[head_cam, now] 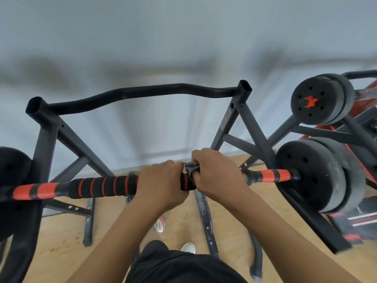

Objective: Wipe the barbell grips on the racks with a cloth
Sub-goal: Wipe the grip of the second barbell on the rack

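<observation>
Head view, looking down onto the barbell (265, 175). Lies level across the black rack (44, 139), close in front of the body, above a wooden floor (61, 231). Carries a black foam grip (102, 187) with thin red rings along the middle, orange and black tape further out, and dark weight plates (314, 176) at both ends. Up on the right, apart from it, a second loaded bar (318, 113).

Handling, as a judgement: likely heavy and stiff with those plates, so best left seated on the rack and wiped in place, not lifted. Foam probably soft and a little grabby, giving under a squeeze; tape smoother. Could roll where it rests, so worth steadying by the foam beside the wiped patch. As for the cloth (190, 169): small, dark grey, limp and light, easy to wrap round the bar. Shows only as a crumpled corner between the two hands, the rest hidden under the right palm.

As for the left hand (161, 182): sits on the foam just left of the cloth, fingers (173, 165) curled over the top and closed round the bar. As for the right hand (214, 172): sits just beside the left, fingers (201, 155) curled tight, clamping the cloth against the foam near its right end.
</observation>
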Action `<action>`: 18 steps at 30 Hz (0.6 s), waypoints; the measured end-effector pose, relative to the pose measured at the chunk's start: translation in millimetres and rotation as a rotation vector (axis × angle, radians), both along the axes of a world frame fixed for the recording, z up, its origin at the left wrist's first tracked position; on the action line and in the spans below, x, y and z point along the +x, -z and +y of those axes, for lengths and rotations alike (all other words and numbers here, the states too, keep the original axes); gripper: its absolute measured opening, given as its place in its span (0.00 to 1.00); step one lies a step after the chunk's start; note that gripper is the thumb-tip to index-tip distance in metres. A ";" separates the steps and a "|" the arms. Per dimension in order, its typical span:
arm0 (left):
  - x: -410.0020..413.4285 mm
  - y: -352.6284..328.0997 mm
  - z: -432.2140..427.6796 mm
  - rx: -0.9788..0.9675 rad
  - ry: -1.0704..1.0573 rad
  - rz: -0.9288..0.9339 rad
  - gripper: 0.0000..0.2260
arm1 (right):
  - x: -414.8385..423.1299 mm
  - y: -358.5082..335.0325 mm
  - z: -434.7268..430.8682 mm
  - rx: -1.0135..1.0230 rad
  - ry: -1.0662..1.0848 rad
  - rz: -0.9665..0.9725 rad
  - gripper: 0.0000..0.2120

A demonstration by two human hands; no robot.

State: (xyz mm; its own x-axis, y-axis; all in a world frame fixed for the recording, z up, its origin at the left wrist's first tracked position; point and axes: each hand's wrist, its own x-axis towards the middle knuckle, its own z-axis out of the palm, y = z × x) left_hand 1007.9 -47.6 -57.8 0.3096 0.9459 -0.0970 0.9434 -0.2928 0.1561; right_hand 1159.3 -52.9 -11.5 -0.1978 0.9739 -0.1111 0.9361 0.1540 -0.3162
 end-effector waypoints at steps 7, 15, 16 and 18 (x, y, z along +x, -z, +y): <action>8.9 -2.3 -15.0 0.106 -0.006 0.076 0.09 | 5.3 -1.8 -7.4 0.007 -0.040 -0.066 0.08; 15.3 8.7 -42.3 0.249 -0.011 -0.040 0.10 | 14.0 -10.8 -16.2 -0.089 -0.039 0.048 0.09; 13.7 3.2 -40.2 0.170 -0.027 -0.011 0.09 | 14.5 -12.4 -18.3 -0.095 -0.049 0.057 0.08; 6.9 -8.4 -33.6 0.029 -0.009 -0.002 0.06 | 15.5 -15.2 -21.8 -0.107 -0.070 0.080 0.05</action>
